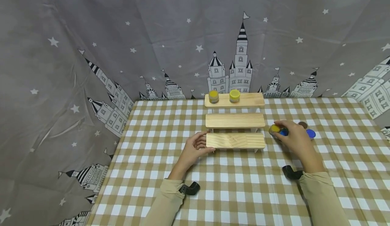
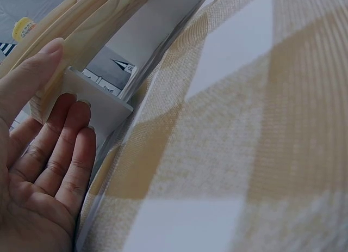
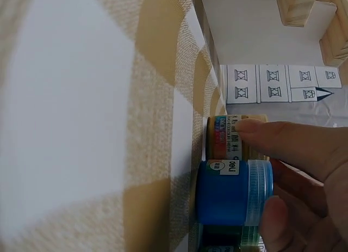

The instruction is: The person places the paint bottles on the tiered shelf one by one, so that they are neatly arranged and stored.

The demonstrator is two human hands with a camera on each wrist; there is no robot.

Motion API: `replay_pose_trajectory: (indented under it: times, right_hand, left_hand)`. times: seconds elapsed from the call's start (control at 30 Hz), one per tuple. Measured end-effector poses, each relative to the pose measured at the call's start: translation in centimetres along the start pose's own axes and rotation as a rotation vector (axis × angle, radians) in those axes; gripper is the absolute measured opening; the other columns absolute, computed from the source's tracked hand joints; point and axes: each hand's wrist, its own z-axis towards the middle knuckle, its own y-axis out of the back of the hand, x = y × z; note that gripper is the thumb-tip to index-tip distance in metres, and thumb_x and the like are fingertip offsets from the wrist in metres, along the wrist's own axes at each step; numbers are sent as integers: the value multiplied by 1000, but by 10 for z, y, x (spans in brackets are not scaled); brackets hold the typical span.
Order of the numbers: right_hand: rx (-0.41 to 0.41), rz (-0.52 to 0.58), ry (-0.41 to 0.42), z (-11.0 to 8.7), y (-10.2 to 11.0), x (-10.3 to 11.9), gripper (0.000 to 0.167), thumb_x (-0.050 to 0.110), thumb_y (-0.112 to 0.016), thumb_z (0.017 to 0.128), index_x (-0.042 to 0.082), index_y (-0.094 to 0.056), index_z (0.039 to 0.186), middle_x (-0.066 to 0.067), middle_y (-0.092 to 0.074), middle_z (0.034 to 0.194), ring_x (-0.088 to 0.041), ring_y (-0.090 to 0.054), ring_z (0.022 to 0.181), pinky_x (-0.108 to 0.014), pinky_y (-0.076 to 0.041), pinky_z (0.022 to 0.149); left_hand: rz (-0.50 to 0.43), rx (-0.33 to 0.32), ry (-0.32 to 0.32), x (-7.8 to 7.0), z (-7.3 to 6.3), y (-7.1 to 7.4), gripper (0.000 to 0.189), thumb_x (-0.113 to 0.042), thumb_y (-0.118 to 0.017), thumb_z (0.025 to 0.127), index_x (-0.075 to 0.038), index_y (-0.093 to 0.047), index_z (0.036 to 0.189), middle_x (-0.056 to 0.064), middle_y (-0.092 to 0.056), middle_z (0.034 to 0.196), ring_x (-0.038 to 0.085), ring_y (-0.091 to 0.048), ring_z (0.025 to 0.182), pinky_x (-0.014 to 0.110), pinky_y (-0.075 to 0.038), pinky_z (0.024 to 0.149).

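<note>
Right hand [image 1: 296,138] pinches yellow-lidded paint jar [image 1: 275,129] on desk [image 1: 243,188], right of wooden tiered shelf [image 1: 235,120]. Left hand [image 1: 192,150] grips near tier's [image 1: 235,140] left end. Best lifted straight, clear of adjacent blue jar [image 3: 223,197].

A cloth [image 1: 146,159] of tan and white squares covers the worktop [image 1: 234,199]. On it, in the centre of the frame, I see a wooden stand [image 1: 235,120] with three steps; its top step carries a mustard-lidded jar [image 1: 213,96] and, to the right, a lemon-lidded jar [image 1: 234,95]. Right of centre, a blue jar [image 1: 284,132], a blue-lidded jar [image 1: 311,133] and a brown-lidded jar [image 1: 303,125] are grouped.
</note>
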Motion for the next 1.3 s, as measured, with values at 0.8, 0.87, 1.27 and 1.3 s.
replay_pose_trajectory:
  times: [0.8, 0.87, 1.27, 1.3]
  right_hand:
    - [-131, 250, -11, -3, 7, 1, 46, 36, -82, 90, 11, -73, 127, -13, -74, 125, -18, -66, 106, -7, -50, 77]
    - [-138, 277, -29, -4, 9, 3, 45, 37, -82, 90, 13, -73, 127, -12, -74, 125, -9, -65, 103, -4, -47, 75]
    - [-170, 364, -29, -4, 19, 9, 44, 29, -83, 90, 8, -72, 127, 21, -70, 113, 14, -56, 101, -1, -47, 76]
    - [-179, 373, -16, -2, 20, 9, 43, 26, -83, 89, 7, -73, 126, 27, -66, 110, 14, -56, 100, -1, -48, 75]
  left_hand:
    - [-3, 8, -15, 0, -1, 1, 69, 1, -86, 81, -3, -57, 144, 18, -70, 110, 8, -69, 88, 20, -63, 82]
    - [-4, 9, -17, -1, -1, 0, 69, 1, -86, 81, -3, -57, 144, 19, -70, 111, 8, -69, 88, 21, -63, 82]
    - [-4, 8, -6, 0, 0, 0, 70, 1, -86, 81, -4, -57, 144, 21, -70, 111, 9, -68, 87, 18, -62, 79]
    - [-3, 8, -5, -1, 0, 1, 69, 1, -86, 81, -5, -57, 144, 21, -69, 111, 9, -68, 87, 18, -62, 79]
